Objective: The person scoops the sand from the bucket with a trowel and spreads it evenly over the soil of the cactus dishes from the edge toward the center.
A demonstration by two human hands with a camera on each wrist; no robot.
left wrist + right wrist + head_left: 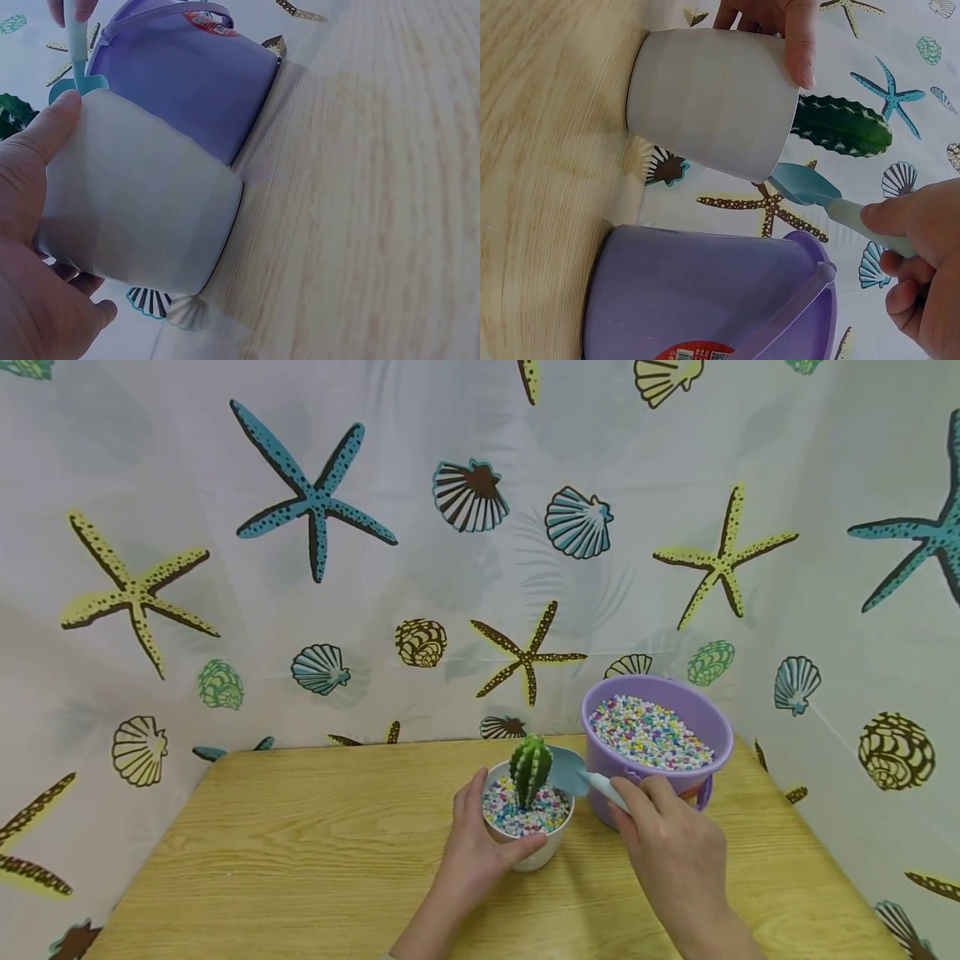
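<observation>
A white flower pot (534, 859) stands on the table, filled with multicoloured beads (513, 818). A ribbed green cactus (531, 772) rises upright from the beads. My left hand (478, 843) holds the pot from its left side, fingers around the far side and thumb along the near rim. In my right hand (675, 843) is the pale handle of a small blue-green trowel (804, 184). The trowel's blade rests at or just over the pot's right rim, close to the cactus. Whether beads lie on the blade cannot be told.
Right behind the pot, a purple bucket (711, 727) holds many of the same beads (648, 735); its handle hangs down on the near side. The wooden table (300, 843) extends left. A curtain (420, 577) printed with starfish and shells borders the table's back and right side.
</observation>
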